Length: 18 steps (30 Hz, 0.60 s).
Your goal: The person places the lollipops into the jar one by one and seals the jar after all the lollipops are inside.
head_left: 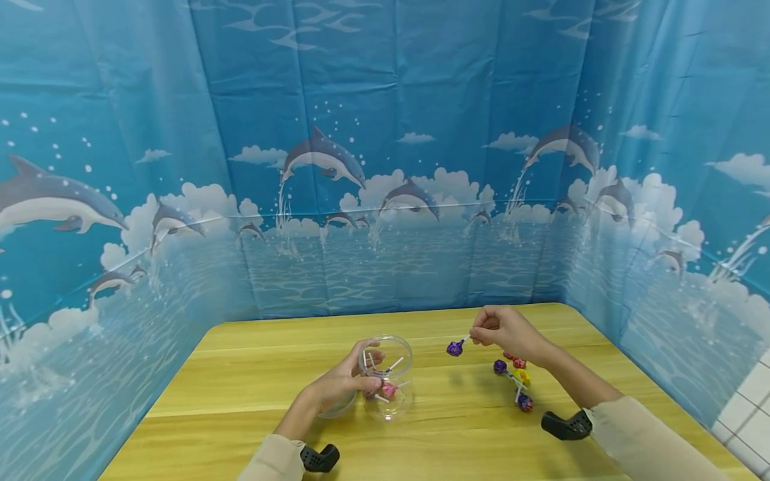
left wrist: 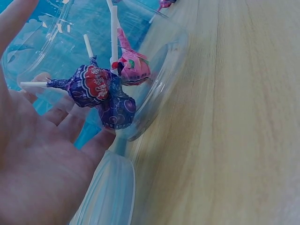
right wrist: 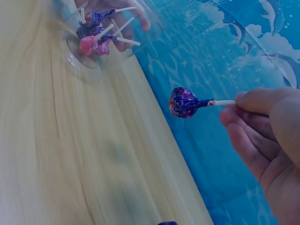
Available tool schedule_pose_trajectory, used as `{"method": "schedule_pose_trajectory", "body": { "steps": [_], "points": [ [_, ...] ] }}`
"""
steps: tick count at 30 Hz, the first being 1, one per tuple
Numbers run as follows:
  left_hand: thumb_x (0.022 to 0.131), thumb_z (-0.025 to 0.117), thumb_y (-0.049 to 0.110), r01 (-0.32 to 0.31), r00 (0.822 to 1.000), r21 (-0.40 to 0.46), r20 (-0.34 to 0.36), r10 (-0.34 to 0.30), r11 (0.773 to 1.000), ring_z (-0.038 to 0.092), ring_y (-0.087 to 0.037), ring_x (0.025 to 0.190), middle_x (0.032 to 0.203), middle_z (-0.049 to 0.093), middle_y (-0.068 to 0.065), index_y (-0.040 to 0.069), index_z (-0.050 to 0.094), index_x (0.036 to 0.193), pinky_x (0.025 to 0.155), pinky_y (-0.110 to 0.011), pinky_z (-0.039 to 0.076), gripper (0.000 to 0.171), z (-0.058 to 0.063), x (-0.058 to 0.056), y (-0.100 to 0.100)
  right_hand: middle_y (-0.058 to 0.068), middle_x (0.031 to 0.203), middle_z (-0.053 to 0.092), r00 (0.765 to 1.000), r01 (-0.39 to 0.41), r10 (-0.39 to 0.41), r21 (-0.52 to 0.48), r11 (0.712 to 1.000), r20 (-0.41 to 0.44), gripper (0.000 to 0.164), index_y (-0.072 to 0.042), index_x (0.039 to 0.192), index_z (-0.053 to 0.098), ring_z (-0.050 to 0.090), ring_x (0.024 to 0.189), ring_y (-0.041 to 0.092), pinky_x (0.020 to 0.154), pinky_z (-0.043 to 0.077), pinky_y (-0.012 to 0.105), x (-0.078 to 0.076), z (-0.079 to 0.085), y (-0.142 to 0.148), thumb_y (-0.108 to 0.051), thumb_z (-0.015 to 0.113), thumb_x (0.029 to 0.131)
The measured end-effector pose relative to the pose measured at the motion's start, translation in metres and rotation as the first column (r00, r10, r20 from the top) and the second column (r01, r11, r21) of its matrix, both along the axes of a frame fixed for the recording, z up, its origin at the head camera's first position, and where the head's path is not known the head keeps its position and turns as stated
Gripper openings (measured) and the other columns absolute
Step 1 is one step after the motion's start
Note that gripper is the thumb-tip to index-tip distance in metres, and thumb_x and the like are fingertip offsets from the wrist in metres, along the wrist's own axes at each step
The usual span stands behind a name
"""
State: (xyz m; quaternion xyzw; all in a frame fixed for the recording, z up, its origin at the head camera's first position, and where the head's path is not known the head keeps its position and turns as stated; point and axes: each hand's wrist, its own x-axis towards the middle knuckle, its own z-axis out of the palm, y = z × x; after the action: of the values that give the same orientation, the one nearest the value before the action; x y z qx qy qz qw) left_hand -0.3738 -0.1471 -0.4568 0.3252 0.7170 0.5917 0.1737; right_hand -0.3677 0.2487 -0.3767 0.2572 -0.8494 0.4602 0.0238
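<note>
My left hand grips a clear plastic jar by its side, the jar's round mouth facing up and tilted. Inside the jar lie several wrapped lollipops, among them a pink lollipop and a purple one with a red label, their white sticks pointing various ways. Between thumb and fingertips, my right hand pinches the white stick of a purple lollipop. That lollipop hangs above the table, to the right of the jar and apart from it, its wrapped head toward the jar.
On the wooden table, a loose group of lollipops lies below my right forearm, including a yellow lollipop and a purple one. A clear round lid rests beside the jar, partly behind my left hand. A dolphin-print curtain surrounds the table.
</note>
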Motion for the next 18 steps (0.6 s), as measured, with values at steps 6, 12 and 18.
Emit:
{"method": "schedule_pose_trajectory", "body": {
  "steps": [6,12,18],
  "points": [
    [0.100,0.069,0.028,-0.002,1.000,0.000,0.004,0.002,1.000,0.029,-0.036,0.149,0.159,0.029,-0.024,0.017,0.022,0.160,0.114,-0.053,0.034,0.077,0.001,0.000,0.000,0.009,0.095,0.073,1.000,-0.005,0.005,-0.003,1.000,-0.021,0.012,0.001,0.101,0.064,0.072,0.088,0.025,0.076,0.059,0.033,-0.002,0.003,-0.004,-0.011,0.063,0.105],
    [0.101,0.069,0.028,-0.004,1.000,-0.002,0.012,0.004,1.000,0.028,-0.037,0.150,0.159,0.029,-0.023,0.016,0.022,0.161,0.115,-0.055,0.032,0.077,0.002,0.001,0.000,0.008,0.095,0.074,0.999,0.004,-0.006,-0.039,0.999,-0.043,0.014,0.000,0.103,0.065,0.072,0.088,0.025,0.078,0.059,0.035,-0.004,0.008,-0.012,-0.014,0.065,0.104],
    [0.101,0.068,0.028,-0.002,1.000,-0.015,0.007,0.002,1.000,0.028,-0.036,0.150,0.160,0.030,-0.022,0.016,0.022,0.160,0.115,-0.055,0.032,0.076,0.002,0.001,0.000,0.011,0.096,0.074,0.999,-0.004,0.000,-0.097,0.995,-0.043,0.015,0.002,0.104,0.064,0.073,0.090,0.026,0.084,0.059,0.044,-0.004,0.014,-0.023,-0.013,0.066,0.104]
  ]
}}
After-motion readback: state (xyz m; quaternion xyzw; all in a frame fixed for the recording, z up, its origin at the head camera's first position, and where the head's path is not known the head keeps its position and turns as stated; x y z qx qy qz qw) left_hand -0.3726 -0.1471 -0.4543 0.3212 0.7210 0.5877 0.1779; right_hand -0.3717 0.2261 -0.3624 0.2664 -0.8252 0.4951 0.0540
